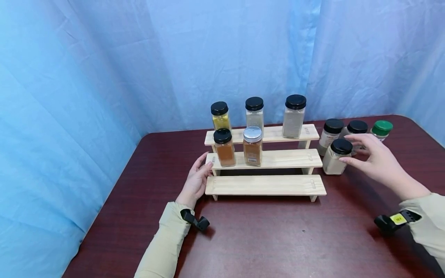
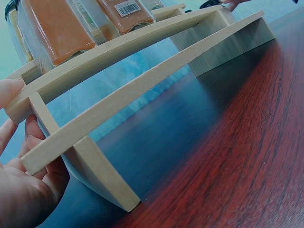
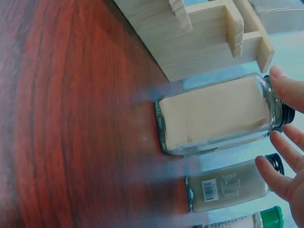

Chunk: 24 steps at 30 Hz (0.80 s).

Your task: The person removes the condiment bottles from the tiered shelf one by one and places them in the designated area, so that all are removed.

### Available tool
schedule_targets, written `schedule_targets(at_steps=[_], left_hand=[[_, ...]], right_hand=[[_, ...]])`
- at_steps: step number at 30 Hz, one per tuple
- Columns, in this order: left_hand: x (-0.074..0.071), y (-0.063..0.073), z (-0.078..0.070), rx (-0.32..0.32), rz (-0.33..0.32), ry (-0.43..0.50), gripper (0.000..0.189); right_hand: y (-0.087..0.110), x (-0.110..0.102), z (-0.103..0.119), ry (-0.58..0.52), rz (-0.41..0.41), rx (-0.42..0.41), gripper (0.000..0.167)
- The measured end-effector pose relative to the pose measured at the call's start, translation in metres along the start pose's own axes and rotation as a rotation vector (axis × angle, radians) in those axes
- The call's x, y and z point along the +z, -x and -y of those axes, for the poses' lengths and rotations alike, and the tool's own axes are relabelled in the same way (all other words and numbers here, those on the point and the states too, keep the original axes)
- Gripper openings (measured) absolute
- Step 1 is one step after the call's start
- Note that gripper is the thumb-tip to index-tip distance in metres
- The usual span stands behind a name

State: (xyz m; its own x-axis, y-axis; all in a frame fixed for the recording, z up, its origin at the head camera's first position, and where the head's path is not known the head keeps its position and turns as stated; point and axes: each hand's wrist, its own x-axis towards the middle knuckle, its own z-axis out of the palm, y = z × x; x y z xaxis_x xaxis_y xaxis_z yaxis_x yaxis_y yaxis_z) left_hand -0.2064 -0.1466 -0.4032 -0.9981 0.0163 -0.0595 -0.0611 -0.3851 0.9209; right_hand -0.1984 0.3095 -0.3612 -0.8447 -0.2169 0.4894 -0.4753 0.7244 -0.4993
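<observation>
A three-step wooden spice rack (image 1: 265,185) stands on the table. My left hand (image 1: 196,181) grips its left end, thumb over the middle shelf and fingers beneath, as the left wrist view shows. To the right of the rack, my right hand (image 1: 377,158) pinches a glass spice jar (image 3: 213,116) of pale beige powder near its black lid (image 1: 342,146). The thumb lies on one side of the lid and the fingers on the other. An orange-brown spice jar (image 1: 225,152) and a silver-lidded jar (image 1: 252,148) stand on the middle shelf.
Three black-lidded jars stand on the top shelf, a yellow one (image 1: 221,119) at left, a pale one (image 1: 254,116), and a grey one (image 1: 293,119) at right. Beyond the right hand are two black-lidded jars (image 1: 328,139) and a green-lidded jar (image 1: 381,129). Blue curtains (image 1: 222,58) border the table.
</observation>
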Motion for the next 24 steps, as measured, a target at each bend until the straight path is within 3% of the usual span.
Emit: schedule_targets(at_steps=[5,13,24], left_hand=[[0.000,0.001,0.000,0.000,-0.001,-0.009,0.057],[0.001,0.001,-0.003,0.015,0.009,-0.016,0.057],[0.000,0.001,0.000,0.006,0.003,0.008,0.055]], right_hand=[[-0.001,-0.001,0.005,-0.006,-0.016,-0.013,0.057],[-0.002,-0.004,0.022,0.021,-0.111,-0.022,0.052],[-0.004,0.000,0.057,0.028,-0.144,-0.204,0.056]])
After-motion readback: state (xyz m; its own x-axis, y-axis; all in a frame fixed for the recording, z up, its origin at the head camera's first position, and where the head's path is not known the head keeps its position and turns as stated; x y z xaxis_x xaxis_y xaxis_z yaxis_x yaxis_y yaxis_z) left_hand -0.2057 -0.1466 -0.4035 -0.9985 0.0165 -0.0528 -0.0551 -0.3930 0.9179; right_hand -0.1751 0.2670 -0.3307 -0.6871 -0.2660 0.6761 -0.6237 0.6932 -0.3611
